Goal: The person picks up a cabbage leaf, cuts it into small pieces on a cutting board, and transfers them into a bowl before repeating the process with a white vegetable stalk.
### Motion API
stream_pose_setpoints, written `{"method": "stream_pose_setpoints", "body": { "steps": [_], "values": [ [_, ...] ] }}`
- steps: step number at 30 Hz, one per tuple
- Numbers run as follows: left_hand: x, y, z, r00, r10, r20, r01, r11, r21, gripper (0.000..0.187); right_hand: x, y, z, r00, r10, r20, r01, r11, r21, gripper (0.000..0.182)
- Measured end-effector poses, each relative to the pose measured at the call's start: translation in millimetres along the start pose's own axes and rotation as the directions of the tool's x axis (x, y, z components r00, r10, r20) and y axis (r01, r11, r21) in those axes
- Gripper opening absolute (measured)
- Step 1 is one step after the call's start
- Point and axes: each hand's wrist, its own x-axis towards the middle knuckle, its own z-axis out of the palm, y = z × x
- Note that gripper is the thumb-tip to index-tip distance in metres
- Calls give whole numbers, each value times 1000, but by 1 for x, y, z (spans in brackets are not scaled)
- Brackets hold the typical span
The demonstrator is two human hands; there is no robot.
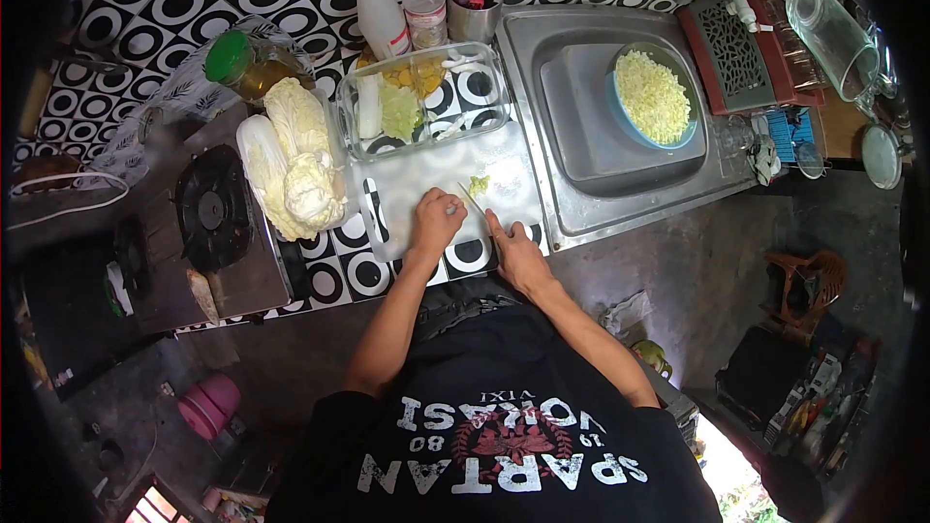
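A pale translucent cutting board [412, 196] lies on the patterned counter. My right hand [520, 254] is closed on the handle of a knife [473, 200], whose blade angles down to the board. A small pile of chopped green-yellow vegetable [479, 184] sits by the blade tip. On the board left of the knife rests my left hand [439, 220], fingers curled; whatever they hold is too small to name. Just behind the board stands a clear divided container [499, 121] with a white piece, light green leaves [399, 114] and chopped yellow-orange pieces [426, 71] in it.
Whole napa cabbages [291, 160] and a green-lidded jar [254, 73] are left, beside a gas stove [208, 208]. A blue bowl of chopped pale vegetable [654, 99] sits in the steel sink [567, 218]. Bottles [424, 12] and a utensil cup [475, 19] stand behind.
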Motion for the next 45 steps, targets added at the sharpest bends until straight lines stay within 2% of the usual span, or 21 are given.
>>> {"method": "stream_pose_setpoints", "body": {
  "steps": [5,8,11,17,19,20,22,26,28,29,31,33,38,40,41,43,44,45],
  "values": [
    [1,6,-4,1000,-8,25,9,1000,-10,10,-4,8,15,1000,-25,10,25,999,21,91],
    [-1,3,-2,1000,-27,5,28,997,-74,9,-1,11,21,999,-37,3,37,999,17,92],
    [1,6,-3,997,-38,68,40,999,-29,8,7,11,20,1000,-22,13,22,1000,-8,94],
    [-1,10,-1,998,-37,41,39,998,-50,8,-11,14,6,999,-33,19,33,999,10,89],
    [-2,16,1,999,-38,-7,38,999,38,14,-13,22,2,999,-41,28,40,998,45,86],
    [-4,20,2,999,-38,-8,38,998,41,14,-13,29,2,996,-66,-67,73,991,108,83],
    [-2,38,1,984,-174,-42,176,984,37,22,-13,34,-7,973,-59,-222,109,969,223,76],
    [-1,42,15,978,-193,-81,194,981,4,29,-3,51,1,966,-5,-257,51,984,172,75],
    [1,46,19,951,-290,-103,287,957,-45,31,-6,48,2,969,-21,-247,67,982,178,74],
    [1,47,21,952,-288,-107,286,957,-41,31,-7,45,4,972,-40,-232,83,980,180,74],
    [4,54,23,952,-263,-155,263,965,-22,32,-12,42,8,969,-59,-240,99,982,160,72],
    [9,53,25,966,-221,-135,225,974,10,32,-16,40,6,989,-15,-149,51,969,242,70],
    [15,45,28,995,-68,-79,74,994,83,25,-31,47,-9,981,4,-192,44,968,245,66],
    [18,42,25,999,15,42,-20,992,128,19,-37,52,-13,979,32,-203,25,963,270,63],
    [20,40,24,999,15,43,-21,992,128,19,-38,54,-13,979,33,-203,24,962,270,63],
    [25,35,20,963,186,193,-216,965,148,17,-39,58,-12,978,42,-203,9,970,244,65],
    [27,32,17,964,185,191,-215,965,148,17,-38,59,-11,979,41,-202,10,970,243,65],
    [30,30,13,931,245,272,-279,955,96,17,-35,60,-9,978,27,-208,28,967,255,63]
  ]
}}
